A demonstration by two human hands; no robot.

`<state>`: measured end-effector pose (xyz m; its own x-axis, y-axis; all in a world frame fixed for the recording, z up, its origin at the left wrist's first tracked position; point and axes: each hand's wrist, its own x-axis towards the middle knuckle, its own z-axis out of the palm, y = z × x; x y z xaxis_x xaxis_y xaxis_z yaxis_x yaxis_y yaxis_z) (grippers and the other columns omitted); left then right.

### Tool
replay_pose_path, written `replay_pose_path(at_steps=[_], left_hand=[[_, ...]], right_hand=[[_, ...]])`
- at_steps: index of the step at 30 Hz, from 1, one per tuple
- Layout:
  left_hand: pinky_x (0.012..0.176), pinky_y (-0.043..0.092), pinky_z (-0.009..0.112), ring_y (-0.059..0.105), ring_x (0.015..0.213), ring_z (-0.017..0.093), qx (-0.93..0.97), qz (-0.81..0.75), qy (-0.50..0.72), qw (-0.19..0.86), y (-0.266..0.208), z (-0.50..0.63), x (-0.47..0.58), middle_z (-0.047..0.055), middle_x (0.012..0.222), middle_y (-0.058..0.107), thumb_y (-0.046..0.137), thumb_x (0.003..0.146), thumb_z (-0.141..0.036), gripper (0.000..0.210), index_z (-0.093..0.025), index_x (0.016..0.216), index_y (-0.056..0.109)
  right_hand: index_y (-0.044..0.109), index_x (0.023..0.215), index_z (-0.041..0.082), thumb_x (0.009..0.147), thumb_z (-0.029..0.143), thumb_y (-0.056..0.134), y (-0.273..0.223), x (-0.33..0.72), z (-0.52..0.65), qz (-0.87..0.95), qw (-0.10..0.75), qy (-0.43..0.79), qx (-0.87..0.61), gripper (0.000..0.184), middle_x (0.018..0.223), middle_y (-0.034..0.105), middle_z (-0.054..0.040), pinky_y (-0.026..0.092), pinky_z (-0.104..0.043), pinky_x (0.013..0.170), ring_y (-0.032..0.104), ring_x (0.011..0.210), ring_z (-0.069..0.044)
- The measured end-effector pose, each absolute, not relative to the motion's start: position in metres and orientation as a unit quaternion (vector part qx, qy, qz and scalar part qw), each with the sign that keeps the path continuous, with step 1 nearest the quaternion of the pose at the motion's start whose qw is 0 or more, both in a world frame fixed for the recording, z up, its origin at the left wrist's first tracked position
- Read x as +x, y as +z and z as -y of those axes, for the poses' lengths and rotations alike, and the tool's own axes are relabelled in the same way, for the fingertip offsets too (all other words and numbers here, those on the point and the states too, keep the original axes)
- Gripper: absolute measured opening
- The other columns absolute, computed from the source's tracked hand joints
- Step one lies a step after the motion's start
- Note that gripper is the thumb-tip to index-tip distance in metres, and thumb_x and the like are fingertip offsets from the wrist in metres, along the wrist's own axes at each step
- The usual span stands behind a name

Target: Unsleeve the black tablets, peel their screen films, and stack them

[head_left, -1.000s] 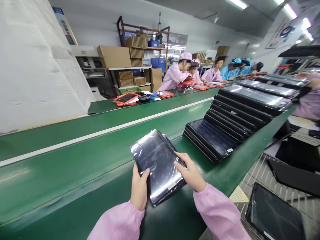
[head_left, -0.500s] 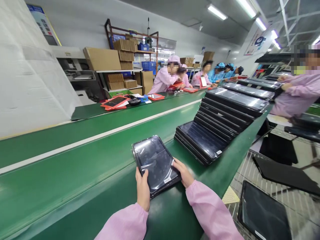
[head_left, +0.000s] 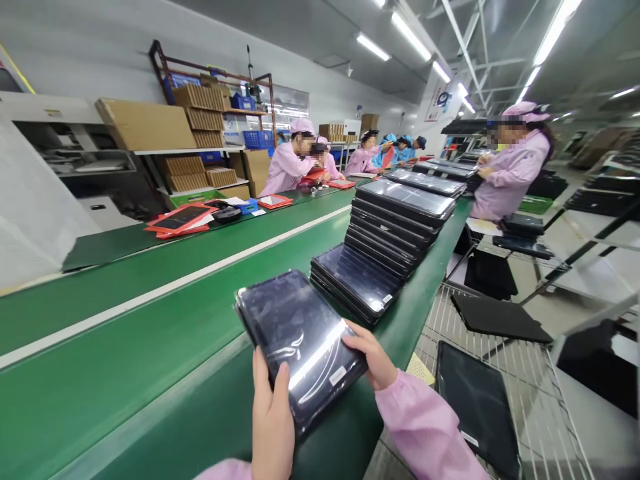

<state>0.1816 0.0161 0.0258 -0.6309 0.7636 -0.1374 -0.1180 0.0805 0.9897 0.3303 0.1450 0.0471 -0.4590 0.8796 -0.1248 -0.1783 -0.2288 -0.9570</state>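
Note:
A black tablet [head_left: 295,327] in clear, shiny film, with a small white label near its lower edge, is held between my two hands. It is tilted above the green belt, and its edge looks more than one layer thick. My left hand [head_left: 273,417] grips its left edge, thumb on the face. My right hand [head_left: 373,353] grips the right edge, fingers partly hidden beneath. Just beyond lies a low stack of wrapped tablets [head_left: 356,277], leaning against a taller row of similar stacked tablets [head_left: 395,227].
The green belt [head_left: 165,333] runs forward, with a white strip along it. Red-cased tablets [head_left: 183,219] lie on its far side. Co-workers in pink sit across; another person [head_left: 515,160] stands at right. A wire rack [head_left: 540,393] beside the belt holds dark panels [head_left: 477,400].
Both hands have lifted the tablet nearer to me, and it is tilted more. The view has turned to the right, showing more of the rack and the standing person.

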Motion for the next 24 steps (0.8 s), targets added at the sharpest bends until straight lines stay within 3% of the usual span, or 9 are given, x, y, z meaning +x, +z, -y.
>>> replay_pose_path(at_steps=[2,8,13,16,24], left_hand=[[0.125,0.012,0.040,0.015,0.152,0.026,0.279,-0.626,0.653,0.323,0.061,-0.047,0.197,0.001,0.163,0.023,0.047,0.094,-0.051,0.068,-0.025,0.154,0.028],[0.124,0.003,0.036,-0.003,0.152,0.023,0.349,-0.584,0.651,0.337,0.101,-0.156,0.255,0.015,0.166,-0.003,0.036,0.098,-0.036,0.072,-0.005,0.156,0.006],[0.123,0.002,0.040,-0.010,0.151,0.025,0.346,-0.614,0.612,0.359,0.086,-0.209,0.294,0.028,0.161,-0.007,0.029,0.098,-0.029,0.070,0.008,0.151,0.004],[0.123,0.003,0.042,-0.012,0.150,0.026,0.341,-0.623,0.605,0.361,0.077,-0.216,0.305,0.029,0.160,-0.008,0.030,0.097,-0.027,0.071,0.009,0.151,0.001],[0.123,0.005,0.041,-0.011,0.150,0.025,0.350,-0.630,0.592,0.360,0.076,-0.225,0.308,0.029,0.161,-0.007,0.035,0.095,-0.026,0.073,0.007,0.152,0.003]], right_hand=[[0.077,0.106,0.021,0.065,0.033,0.072,0.066,0.346,-0.173,0.495,0.418,0.672,-0.360,0.044,0.096,0.077,-0.0049,0.052,-0.042,0.087,0.071,0.090,-0.030],[0.076,0.101,0.018,0.065,0.029,0.068,0.116,0.401,-0.280,0.511,0.488,0.603,-0.372,0.039,0.094,0.077,-0.0032,0.049,-0.038,0.092,0.069,0.098,-0.029],[0.072,0.098,0.016,0.086,0.033,0.065,0.103,0.427,-0.338,0.498,0.480,0.590,-0.416,0.022,0.096,0.075,-0.0056,0.052,-0.039,0.087,0.069,0.091,-0.022],[0.068,0.102,0.015,0.095,0.039,0.061,0.080,0.434,-0.355,0.488,0.469,0.598,-0.429,0.027,0.103,0.071,-0.0062,0.054,-0.040,0.085,0.068,0.091,-0.019],[0.069,0.102,0.015,0.097,0.045,0.057,0.059,0.448,-0.366,0.483,0.513,0.590,-0.394,0.032,0.109,0.072,-0.0070,0.050,-0.043,0.095,0.067,0.101,-0.022]])
